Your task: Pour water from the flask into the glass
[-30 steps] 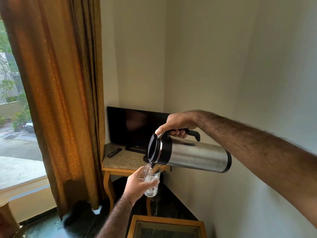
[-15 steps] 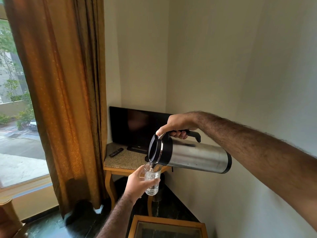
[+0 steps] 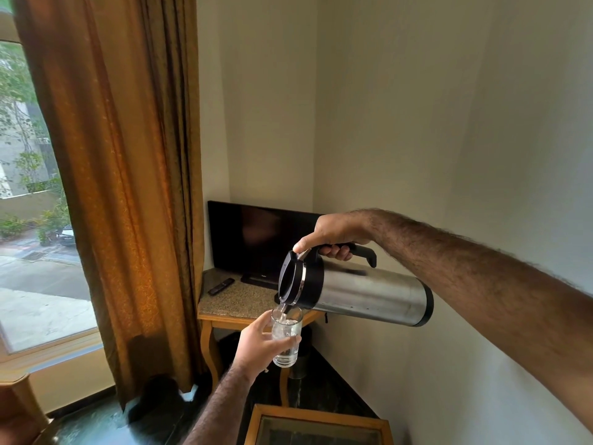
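A steel flask (image 3: 365, 293) with a black lid and handle lies tipped almost flat in the air, its spout pointing left and down. My right hand (image 3: 333, 234) grips the black handle, thumb on the lid lever. A thin stream of water runs from the spout into a clear glass (image 3: 286, 340) just below it. My left hand (image 3: 260, 343) is wrapped around the glass from the left and holds it upright in mid-air. The glass is mostly full of water.
Behind the hands stands a corner table (image 3: 237, 303) with a stone top, a dark television (image 3: 256, 239) and a remote (image 3: 220, 286). An orange curtain (image 3: 128, 187) hangs at the left beside a window. A glass-topped wooden table (image 3: 317, 425) sits below. Walls close in on the right.
The water level in the glass has risen. Both hands, the flask and the glass have kept nearly the same pose while the pouring goes on.
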Demonstrator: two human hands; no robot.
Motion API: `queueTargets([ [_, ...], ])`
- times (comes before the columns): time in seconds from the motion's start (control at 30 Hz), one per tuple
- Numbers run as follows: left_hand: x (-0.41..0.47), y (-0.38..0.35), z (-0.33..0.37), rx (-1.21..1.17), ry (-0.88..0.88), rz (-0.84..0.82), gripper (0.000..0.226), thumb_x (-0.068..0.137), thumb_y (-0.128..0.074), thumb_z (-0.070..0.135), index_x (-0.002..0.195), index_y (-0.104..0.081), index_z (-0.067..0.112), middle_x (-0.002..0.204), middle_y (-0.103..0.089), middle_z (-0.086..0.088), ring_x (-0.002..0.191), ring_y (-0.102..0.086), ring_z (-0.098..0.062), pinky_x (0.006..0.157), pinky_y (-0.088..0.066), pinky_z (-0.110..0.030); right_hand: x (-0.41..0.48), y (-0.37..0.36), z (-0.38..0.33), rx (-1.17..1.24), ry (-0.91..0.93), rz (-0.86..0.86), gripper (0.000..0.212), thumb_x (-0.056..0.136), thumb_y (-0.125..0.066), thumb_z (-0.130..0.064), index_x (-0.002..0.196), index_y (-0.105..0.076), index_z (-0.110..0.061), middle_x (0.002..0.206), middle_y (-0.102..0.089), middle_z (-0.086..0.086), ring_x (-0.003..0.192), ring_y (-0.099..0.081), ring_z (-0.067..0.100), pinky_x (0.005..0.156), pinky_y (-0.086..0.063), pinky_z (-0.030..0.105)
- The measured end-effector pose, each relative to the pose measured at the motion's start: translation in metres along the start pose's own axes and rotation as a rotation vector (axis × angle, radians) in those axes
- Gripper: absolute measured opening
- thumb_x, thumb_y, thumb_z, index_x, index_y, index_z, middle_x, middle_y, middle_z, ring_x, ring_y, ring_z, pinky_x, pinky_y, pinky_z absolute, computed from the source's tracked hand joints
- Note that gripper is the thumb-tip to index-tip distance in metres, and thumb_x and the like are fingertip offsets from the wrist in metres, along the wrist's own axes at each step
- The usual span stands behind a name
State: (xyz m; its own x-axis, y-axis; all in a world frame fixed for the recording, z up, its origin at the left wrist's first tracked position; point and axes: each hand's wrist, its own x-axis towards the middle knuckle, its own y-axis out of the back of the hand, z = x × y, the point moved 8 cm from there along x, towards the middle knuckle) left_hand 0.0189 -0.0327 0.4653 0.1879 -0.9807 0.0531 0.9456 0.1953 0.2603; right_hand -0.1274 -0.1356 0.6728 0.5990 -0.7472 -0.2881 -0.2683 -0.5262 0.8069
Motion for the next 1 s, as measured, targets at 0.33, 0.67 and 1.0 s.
queueTargets([
  [0.33,0.002,0.001,-0.004,0.000,0.015,0.005,0.055,0.073,-0.094,0.018,0.108,-0.062,0.045,0.104,-0.078,0.009,0.084,-0.079,0.002,0.072,-0.058,-0.018,0.006,0.001,0.004,-0.020,-0.011,0.006,0.058,0.087,-0.073,-0.060,0.053,-0.050,-0.019,0.053,-0.045,0.001,0.045,-0.041,0.018,0.051,-0.039,0.030],
  [0.67,0.006,-0.001,-0.012,0.006,0.026,-0.010,0.056,0.071,-0.095,0.017,0.114,-0.066,0.038,0.104,-0.080,0.008,0.087,-0.080,-0.003,0.070,-0.059,-0.017,0.009,0.002,0.006,0.020,-0.022,-0.002,0.057,0.084,-0.076,-0.061,0.053,-0.051,-0.019,0.054,-0.046,0.001,0.046,-0.041,0.018,0.052,-0.039,0.030],
  [1.0,0.004,-0.002,-0.011,-0.005,0.035,-0.006,0.059,0.072,-0.095,0.016,0.106,-0.056,0.044,0.088,-0.078,0.020,0.081,-0.078,0.004,0.067,-0.055,-0.012,0.008,-0.001,0.007,0.005,-0.030,-0.010,0.055,0.079,-0.076,-0.063,0.060,-0.054,-0.017,0.055,-0.045,0.001,0.046,-0.041,0.018,0.051,-0.039,0.029],
])
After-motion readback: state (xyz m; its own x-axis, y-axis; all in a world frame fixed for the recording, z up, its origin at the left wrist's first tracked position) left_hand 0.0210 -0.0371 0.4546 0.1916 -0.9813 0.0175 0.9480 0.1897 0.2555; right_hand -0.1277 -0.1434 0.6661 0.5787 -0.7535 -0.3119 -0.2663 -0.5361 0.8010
